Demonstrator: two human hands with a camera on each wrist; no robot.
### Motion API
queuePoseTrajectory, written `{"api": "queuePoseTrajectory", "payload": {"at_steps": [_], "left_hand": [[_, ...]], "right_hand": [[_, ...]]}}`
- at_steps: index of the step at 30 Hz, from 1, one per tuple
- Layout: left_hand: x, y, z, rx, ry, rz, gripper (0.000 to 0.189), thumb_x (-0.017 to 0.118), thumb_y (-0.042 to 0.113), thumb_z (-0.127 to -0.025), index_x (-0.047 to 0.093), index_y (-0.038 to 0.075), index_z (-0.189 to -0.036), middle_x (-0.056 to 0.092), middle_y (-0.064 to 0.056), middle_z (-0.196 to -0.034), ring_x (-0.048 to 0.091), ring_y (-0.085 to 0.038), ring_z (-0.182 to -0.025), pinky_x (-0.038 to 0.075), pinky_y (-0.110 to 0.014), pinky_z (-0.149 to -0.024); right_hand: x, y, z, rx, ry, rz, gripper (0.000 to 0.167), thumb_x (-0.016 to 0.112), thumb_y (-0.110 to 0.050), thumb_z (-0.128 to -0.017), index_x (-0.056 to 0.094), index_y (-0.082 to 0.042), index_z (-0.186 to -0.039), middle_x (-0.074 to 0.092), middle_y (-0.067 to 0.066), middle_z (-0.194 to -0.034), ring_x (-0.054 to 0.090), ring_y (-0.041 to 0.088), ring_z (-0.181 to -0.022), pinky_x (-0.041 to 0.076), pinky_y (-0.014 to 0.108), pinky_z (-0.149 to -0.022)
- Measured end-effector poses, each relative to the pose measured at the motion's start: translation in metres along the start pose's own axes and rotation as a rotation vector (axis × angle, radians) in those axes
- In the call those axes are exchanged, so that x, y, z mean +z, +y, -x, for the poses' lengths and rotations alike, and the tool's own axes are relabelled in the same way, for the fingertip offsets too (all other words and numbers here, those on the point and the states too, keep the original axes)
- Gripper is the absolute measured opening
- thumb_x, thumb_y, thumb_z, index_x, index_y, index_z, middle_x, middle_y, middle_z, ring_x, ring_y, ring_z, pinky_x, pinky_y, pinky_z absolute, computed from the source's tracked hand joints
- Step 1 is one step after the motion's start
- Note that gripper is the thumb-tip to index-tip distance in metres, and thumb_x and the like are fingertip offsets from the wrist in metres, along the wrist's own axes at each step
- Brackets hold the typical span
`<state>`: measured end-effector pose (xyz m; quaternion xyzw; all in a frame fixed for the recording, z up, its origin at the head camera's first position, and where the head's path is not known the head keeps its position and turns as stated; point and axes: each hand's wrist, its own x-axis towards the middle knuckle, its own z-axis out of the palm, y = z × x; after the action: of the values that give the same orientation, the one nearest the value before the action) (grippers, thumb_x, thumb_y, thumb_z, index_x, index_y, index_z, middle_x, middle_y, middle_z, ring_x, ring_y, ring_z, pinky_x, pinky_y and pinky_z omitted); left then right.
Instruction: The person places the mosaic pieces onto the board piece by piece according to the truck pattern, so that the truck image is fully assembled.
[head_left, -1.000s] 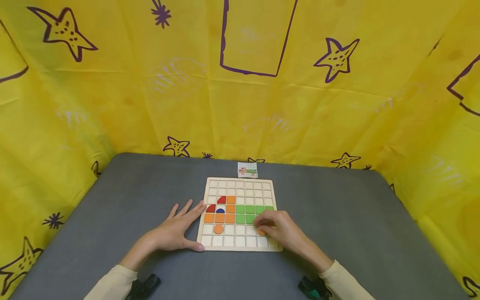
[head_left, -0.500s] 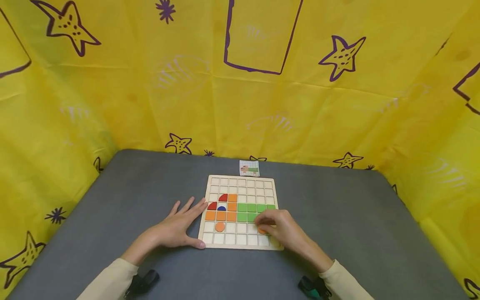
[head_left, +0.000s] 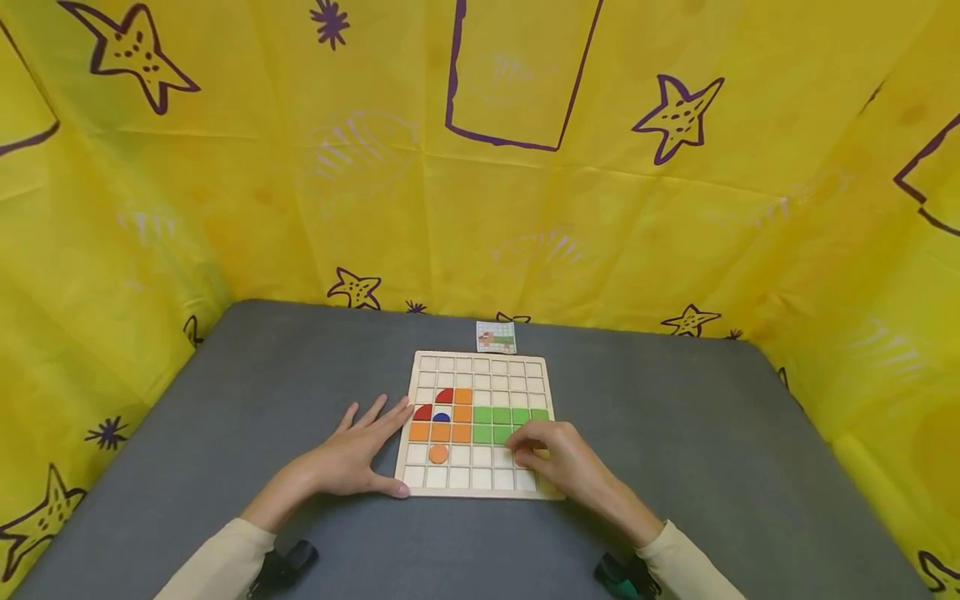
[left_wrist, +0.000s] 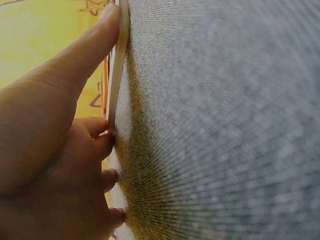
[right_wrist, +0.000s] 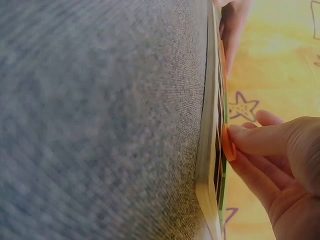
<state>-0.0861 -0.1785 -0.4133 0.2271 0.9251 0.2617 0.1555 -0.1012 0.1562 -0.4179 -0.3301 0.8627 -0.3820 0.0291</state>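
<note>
A square wooden grid board (head_left: 480, 493) lies on the table, holding flat colored pieces. My left hand (head_left: 348, 454) lies spread at its left side, fingertips on the edge and thumb (left_wrist: 102, 35) at the near corner. Over the right part of the board, my right hand (head_left: 562, 458) pinches an orange disc (right_wrist: 229, 142) between thumb and fingers, tilted close over the grid; the hand hides it in the head view. A second orange disc (head_left: 438, 454) sits in a cell at left. Green squares (head_left: 492, 425), orange squares (head_left: 462, 414), red quarter-circles (head_left: 423, 413) and a blue half-circle (head_left: 442, 417) fill other cells.
A small printed card (head_left: 496, 337) with a grid picture lies just beyond the board's far edge. The grey table (head_left: 675, 433) extends to both sides, and a yellow patterned cloth (head_left: 390, 208) hangs behind and around it.
The orange disc under my right fingers, partly visible before in the head view, is now hidden by the hand. My left hand stays at the board's edge.
</note>
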Motion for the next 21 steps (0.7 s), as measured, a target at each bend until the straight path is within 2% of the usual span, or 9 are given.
{"api": "queuePoseTrajectory", "payload": {"at_steps": [7,14,18,21], "left_hand": [[0.0,0.001,-0.001,0.001,0.001,0.009,0.112,0.078,0.059,-0.072,0.023,0.008,-0.156,0.016,-0.011,-0.163,0.002,-0.043,-0.148,-0.006,-0.066,-0.112],[0.001,0.0,-0.002,-0.002,0.014,0.005,0.112,0.079,0.058,-0.072,0.024,0.008,-0.156,0.017,-0.011,-0.163,0.003,-0.043,-0.148,-0.006,-0.066,-0.112],[0.001,0.004,-0.004,-0.013,0.014,-0.019,0.114,0.08,0.058,-0.071,0.023,0.008,-0.156,0.018,-0.011,-0.163,0.006,-0.043,-0.148,-0.003,-0.067,-0.112],[-0.003,0.01,-0.005,-0.029,0.016,-0.02,0.115,0.08,0.058,-0.071,0.022,0.007,-0.156,0.021,-0.012,-0.162,0.01,-0.043,-0.147,0.002,-0.066,-0.113]], "right_hand": [[0.0,0.003,0.001,-0.026,0.015,0.024,0.019,0.075,0.005,-0.081,0.074,-0.007,-0.096,0.072,0.001,-0.094,0.066,0.01,-0.086,0.056,0.027,-0.082],[-0.002,0.005,0.001,-0.01,0.007,0.039,0.018,0.076,0.003,-0.082,0.075,-0.008,-0.096,0.072,-0.001,-0.094,0.066,0.008,-0.086,0.056,0.027,-0.081],[-0.014,0.004,0.003,-0.02,0.027,0.081,0.019,0.077,0.0,-0.081,0.075,-0.009,-0.097,0.072,-0.002,-0.094,0.065,0.011,-0.085,0.056,0.031,-0.079],[-0.033,0.007,0.006,-0.051,0.085,0.154,0.021,0.078,0.001,-0.08,0.075,-0.009,-0.097,0.072,-0.001,-0.095,0.066,0.015,-0.085,0.056,0.036,-0.077]]}}
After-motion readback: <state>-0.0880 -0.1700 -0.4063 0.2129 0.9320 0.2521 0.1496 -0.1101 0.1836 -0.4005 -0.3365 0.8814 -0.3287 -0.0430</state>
